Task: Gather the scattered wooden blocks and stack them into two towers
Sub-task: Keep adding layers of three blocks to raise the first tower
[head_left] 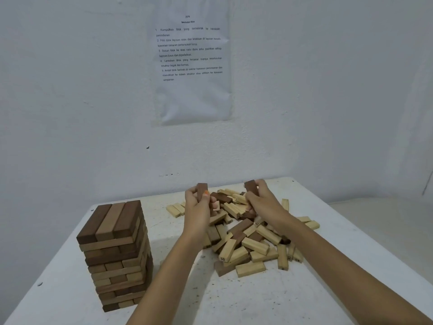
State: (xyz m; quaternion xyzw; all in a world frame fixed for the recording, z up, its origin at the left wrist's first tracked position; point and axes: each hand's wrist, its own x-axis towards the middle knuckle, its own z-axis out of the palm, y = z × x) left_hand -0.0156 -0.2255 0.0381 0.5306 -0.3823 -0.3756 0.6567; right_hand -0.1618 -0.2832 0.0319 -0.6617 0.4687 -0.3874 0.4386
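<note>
A finished tower (117,252) of light and dark wooden blocks stands on the left of the white table (246,299). A loose pile of blocks (248,240) lies at the table's middle and right. Above the pile's far side, my left hand (198,212) grips a dark brown block (201,190) held upright. My right hand (262,200) grips another dark brown block (251,186), also upright, a little to the right. Both hands hover over the pile, about a hand's width apart.
A white wall rises right behind the table, with a printed instruction sheet (191,66) taped to it. The table's right edge drops off near the pile. Bare tabletop lies in front, between the tower and the pile.
</note>
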